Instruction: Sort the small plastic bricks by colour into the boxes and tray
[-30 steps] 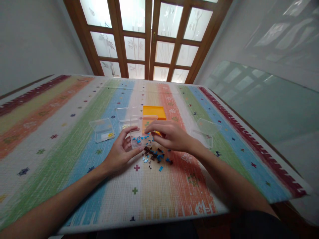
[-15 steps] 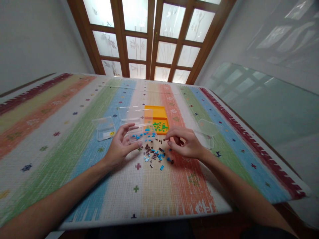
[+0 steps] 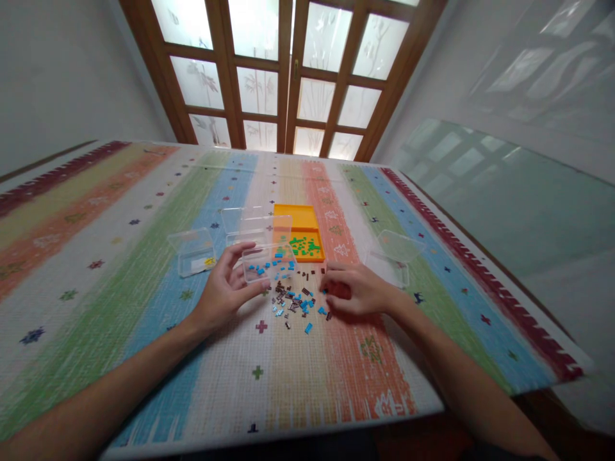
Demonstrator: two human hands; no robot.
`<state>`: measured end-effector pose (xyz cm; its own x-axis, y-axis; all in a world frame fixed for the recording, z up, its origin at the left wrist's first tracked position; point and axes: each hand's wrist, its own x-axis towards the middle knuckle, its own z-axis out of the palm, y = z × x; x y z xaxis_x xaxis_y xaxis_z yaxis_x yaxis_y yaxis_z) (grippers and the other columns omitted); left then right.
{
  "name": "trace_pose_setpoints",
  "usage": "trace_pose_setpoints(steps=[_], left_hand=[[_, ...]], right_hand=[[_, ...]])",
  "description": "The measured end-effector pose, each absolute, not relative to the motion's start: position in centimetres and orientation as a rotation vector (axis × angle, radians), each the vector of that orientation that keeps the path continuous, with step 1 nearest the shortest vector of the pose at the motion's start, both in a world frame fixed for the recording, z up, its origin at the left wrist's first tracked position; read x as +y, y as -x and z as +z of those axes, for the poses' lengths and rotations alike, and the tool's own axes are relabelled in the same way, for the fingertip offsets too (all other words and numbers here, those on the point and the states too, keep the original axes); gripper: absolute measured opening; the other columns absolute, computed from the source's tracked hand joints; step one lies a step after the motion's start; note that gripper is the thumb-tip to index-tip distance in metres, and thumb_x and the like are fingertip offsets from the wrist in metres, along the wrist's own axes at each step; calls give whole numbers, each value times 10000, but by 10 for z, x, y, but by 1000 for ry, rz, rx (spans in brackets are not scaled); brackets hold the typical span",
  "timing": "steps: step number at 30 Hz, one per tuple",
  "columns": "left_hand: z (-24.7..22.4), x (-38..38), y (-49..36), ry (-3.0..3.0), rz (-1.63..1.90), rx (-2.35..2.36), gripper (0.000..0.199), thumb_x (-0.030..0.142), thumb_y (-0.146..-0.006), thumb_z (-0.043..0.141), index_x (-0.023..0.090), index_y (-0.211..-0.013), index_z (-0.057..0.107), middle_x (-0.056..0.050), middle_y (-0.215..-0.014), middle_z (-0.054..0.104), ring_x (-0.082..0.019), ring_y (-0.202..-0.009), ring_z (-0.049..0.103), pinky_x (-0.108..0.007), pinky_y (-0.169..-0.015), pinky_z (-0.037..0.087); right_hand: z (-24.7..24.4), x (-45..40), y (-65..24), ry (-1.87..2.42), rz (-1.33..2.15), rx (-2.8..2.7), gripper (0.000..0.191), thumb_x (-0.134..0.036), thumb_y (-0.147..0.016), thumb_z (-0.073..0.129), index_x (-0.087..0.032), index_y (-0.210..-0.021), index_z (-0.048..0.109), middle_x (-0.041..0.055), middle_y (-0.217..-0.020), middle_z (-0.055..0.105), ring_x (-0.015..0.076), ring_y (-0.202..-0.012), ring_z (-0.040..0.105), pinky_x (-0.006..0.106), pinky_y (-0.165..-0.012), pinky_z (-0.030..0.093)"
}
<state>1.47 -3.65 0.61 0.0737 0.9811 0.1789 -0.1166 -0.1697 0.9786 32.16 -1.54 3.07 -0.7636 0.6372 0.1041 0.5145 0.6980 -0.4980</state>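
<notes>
My left hand (image 3: 228,282) grips the left side of a clear plastic box (image 3: 247,257), its thumb along the near side. Small blue toy bricks (image 3: 261,271) lie inside the box. In front of it, brown and blue bricks (image 3: 294,303) are heaped loosely on the cloth. At the right edge of this heap, my right hand (image 3: 353,289) is lowered with its fingers curled into a pinch. A bit of blue shows at its fingertips, but I cannot make out what is between them.
Behind the heap, an open orange case (image 3: 321,246) contains green bricks (image 3: 303,246). An open clear box (image 3: 192,262) with something yellow inside is on the left; another clear box (image 3: 391,266) is on the right. A larger clear lid (image 3: 240,221) stands behind my left hand. Striped cloth (image 3: 230,390) covers the table.
My right hand has come down to the right edge of the heap, its fingers curling in more. My left hand still holds the clear box. The whole view has shifted slightly.
</notes>
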Motion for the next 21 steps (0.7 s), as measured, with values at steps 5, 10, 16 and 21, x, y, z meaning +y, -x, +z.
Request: trace_pose_setpoints(steps=[5,10,16,21], left_hand=[[6,-38,-14,-1339,1306,990,628,222,-691,904,271,-1238,600,-71,-1363,626,-162,-929,712,-321,-840,658],[6,-40,-16,-1331,1290,995,616,228,-691,909,273,-1228,609,-71,-1373,610,-173,-956,718,-330,-858,663],[6,-45,-23,-1307,1251,943,632,228,-705,906,274,-1251,591,-70,-1399,601,-197,-1018,736,-356,-907,662],[8,-54,-33,-1272,1168,880,642,220,-738,893,266,-1279,552,-73,-1348,646,-234,-1107,740,-384,-963,645]], right_hand=[[22,-15,-317,1001,671,-2635,90,-202,-890,584,-180,-860,665,44,-893,632,136,-741,563,274,-694,427],[20,-15,-313,1030,700,-2579,97,-209,-932,576,-179,-891,658,30,-825,650,127,-692,552,273,-665,415],[29,-23,-302,892,788,-2298,167,-312,-999,560,-175,-979,652,-42,-675,573,86,-547,456,236,-547,361],[34,-31,-287,942,661,-2122,215,-374,-1022,575,-177,-1020,660,-78,-601,506,74,-491,403,223,-512,321]])
